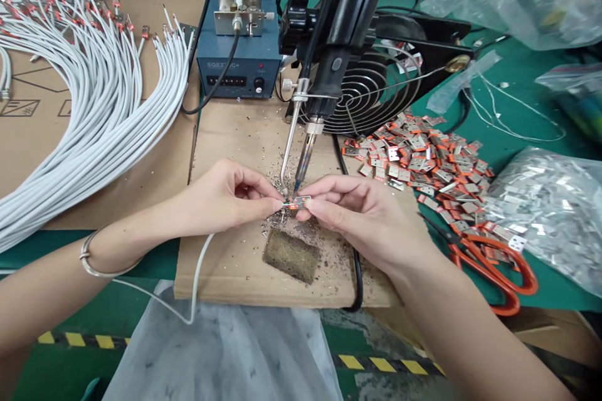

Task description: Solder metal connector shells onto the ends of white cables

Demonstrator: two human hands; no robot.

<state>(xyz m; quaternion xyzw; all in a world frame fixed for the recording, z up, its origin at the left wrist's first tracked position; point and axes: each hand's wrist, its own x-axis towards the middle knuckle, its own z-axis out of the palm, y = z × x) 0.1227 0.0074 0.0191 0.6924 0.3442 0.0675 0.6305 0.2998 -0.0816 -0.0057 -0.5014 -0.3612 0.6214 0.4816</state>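
Observation:
My left hand (pixel 235 197) pinches the end of a white cable (pixel 196 276), whose length hangs down over the front of the board. Between the thumb and fingers of my right hand (pixel 350 210) is a small USB connector (pixel 301 202) with an orange-red part. The cable's wire ends meet the connector's left side. Right above it is the tip of a soldering iron (pixel 305 160), held in a stand, with a thin metal solder feed tube (pixel 289 141) beside it. Whether the iron touches the joint I cannot tell. Below my fingers lies a brown sponge (pixel 291 255).
Loose USB connectors (pixel 433 163) are heaped at right, near orange-handled scissors (pixel 489 263) and a plastic bag of metal parts (pixel 555 219). A bundle of white cables (pixel 108 131) lies left. Behind stand a blue solder feeder (pixel 237 66) and a black fan (pixel 362 94).

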